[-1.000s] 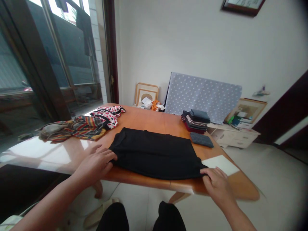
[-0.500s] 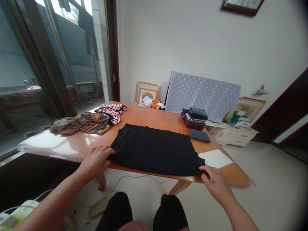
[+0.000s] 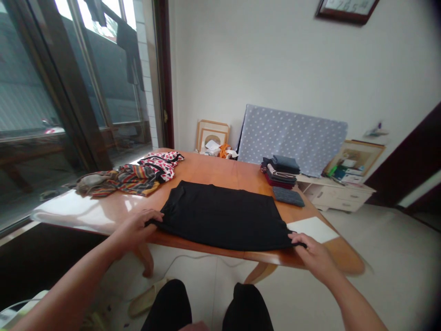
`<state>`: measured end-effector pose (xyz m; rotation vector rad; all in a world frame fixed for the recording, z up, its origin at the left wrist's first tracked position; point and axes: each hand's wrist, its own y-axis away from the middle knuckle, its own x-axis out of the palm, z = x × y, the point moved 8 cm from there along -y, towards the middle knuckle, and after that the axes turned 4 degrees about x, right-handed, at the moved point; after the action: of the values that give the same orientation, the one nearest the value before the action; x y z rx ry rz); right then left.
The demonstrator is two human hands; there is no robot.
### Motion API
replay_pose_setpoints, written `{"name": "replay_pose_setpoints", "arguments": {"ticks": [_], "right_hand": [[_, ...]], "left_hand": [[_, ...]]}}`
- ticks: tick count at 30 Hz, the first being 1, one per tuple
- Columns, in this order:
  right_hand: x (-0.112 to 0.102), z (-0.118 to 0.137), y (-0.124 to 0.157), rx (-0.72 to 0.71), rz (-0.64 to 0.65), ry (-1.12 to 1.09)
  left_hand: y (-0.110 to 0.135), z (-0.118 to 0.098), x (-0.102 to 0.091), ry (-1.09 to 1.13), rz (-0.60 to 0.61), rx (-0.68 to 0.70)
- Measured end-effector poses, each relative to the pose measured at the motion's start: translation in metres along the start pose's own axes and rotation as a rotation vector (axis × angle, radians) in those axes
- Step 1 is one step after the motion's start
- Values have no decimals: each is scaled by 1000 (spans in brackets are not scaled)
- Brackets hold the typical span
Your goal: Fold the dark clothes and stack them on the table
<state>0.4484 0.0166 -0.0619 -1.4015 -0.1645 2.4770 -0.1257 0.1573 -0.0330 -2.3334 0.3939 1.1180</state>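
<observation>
A black garment [image 3: 223, 216] lies spread out on the wooden table in front of me, its near edge along the table's front edge. My left hand [image 3: 149, 223] is closed on its near left corner, and a bit of black cloth sticks out past the fingers. At the near right corner my right hand [image 3: 306, 246] pinches the cloth between thumb and fingers. The near edge is slightly lifted at both corners and bows toward me in between. What kind of garment it is I cannot tell.
Crumpled patterned clothes [image 3: 138, 177] lie at the table's left. A stack of folded clothes [image 3: 280, 171] stands back right, with a folded grey cloth [image 3: 288, 196] before it. A white sheet [image 3: 313, 229] lies near the table's right edge [image 3: 351, 262]. Behind is a white cabinet [image 3: 339, 195].
Both hands have gripped the near corners and raised them a little. The near edge of the black garment is now pulled taut and bowed. The view has shifted slightly.
</observation>
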Motion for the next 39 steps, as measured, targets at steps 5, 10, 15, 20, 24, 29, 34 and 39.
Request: {"name": "replay_pose_setpoints", "arguments": {"ticks": [5,10,15,20,24,29,34,39], "right_hand": [[-11,-3,-22,123,-43,-98],[-6,-14,-60,211,-109,-347],[20,-35,-99,268,-139,-435],[36,-51,-112,242,-200,-388],[34,-57,-108,248,-283,-273],[37,-55,-113,276,-194,59],[34,-49,-119,317,-124,252],[32,-46,-112,396,-67,352]], "left_hand": [[-20,14,-9,254,-58,-108],[-55,38,-1,348,-130,-210],[-88,41,12,327,-224,-245],[-98,30,2,210,-337,-144],[-97,37,-7,-9,-369,-134],[-99,54,13,-360,-174,-286],[-100,56,22,-533,-120,-326],[-101,56,22,-572,-47,-356]]}}
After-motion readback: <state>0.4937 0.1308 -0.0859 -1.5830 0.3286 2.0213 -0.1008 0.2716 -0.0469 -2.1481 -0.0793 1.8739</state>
